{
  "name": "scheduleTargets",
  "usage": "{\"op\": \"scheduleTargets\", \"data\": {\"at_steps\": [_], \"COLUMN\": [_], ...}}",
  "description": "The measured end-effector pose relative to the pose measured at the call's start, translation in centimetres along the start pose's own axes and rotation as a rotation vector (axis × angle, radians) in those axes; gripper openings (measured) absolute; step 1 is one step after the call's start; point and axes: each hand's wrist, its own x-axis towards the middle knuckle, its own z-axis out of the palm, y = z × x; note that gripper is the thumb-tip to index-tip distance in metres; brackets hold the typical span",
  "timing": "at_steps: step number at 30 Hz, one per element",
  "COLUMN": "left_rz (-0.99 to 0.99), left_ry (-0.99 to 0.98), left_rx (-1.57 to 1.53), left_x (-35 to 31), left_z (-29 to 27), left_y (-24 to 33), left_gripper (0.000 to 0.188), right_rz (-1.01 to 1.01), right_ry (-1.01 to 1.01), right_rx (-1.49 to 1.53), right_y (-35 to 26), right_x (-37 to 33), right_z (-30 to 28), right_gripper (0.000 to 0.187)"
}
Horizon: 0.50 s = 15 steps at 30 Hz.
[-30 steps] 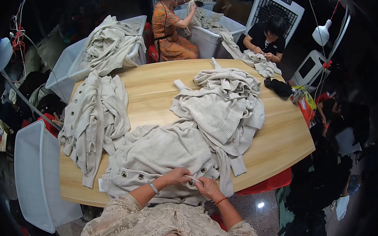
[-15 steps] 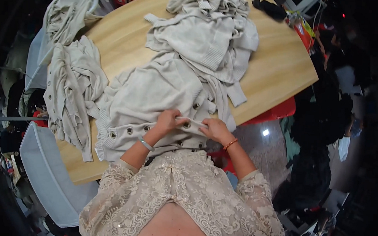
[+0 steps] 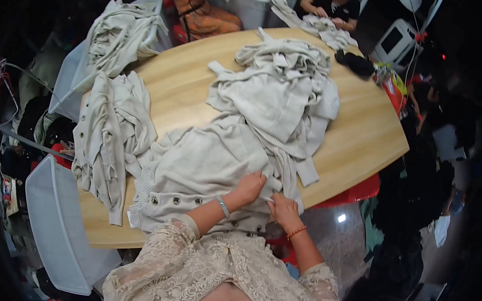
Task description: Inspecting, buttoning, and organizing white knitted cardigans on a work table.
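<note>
A cream knitted cardigan (image 3: pixel 207 157) lies spread on the table in front of me, its row of dark buttons along the edge nearest my body. My left hand (image 3: pixel 249 187) is closed on the cardigan's front edge near its right end. Just to the right and slightly nearer, my right hand (image 3: pixel 285 210) pinches the same edge between thumb and fingers. The fabric right under my fingers is partly hidden by the hands.
More cream knits lie in a pile (image 3: pixel 285 98) farther back and in a buttoned heap (image 3: pixel 113 126) at left. A filled bin (image 3: pixel 71 79) and another pale bin (image 3: pixel 59 233) stand by the left side of the wooden table (image 3: pixel 181 89). Across it, a person (image 3: pixel 329 9) handles knitwear.
My view has tilted up, showing more of the table's far side. My left hand has moved right and away from me along the cardigan's edge, leaving the buttons in plain sight.
</note>
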Motion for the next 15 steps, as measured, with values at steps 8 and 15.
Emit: {"op": "scheduleTargets", "data": {"at_steps": [8, 15], "left_rz": [-0.148, -0.411], "left_ry": [-0.087, -0.305], "left_rx": [-0.617, -1.254], "left_x": [0.7, 0.2], "left_z": [0.5, -0.3], "left_y": [-1.0, -1.2], "left_gripper": [0.015, 0.013], "right_rz": [-0.05, -0.02], "right_ry": [0.029, 0.058], "right_rx": [0.02, 0.039], "right_y": [-0.7, -3.1], "right_x": [0.6, 1.4], "right_z": [-0.5, -2.0], "right_gripper": [0.017, 0.027]}}
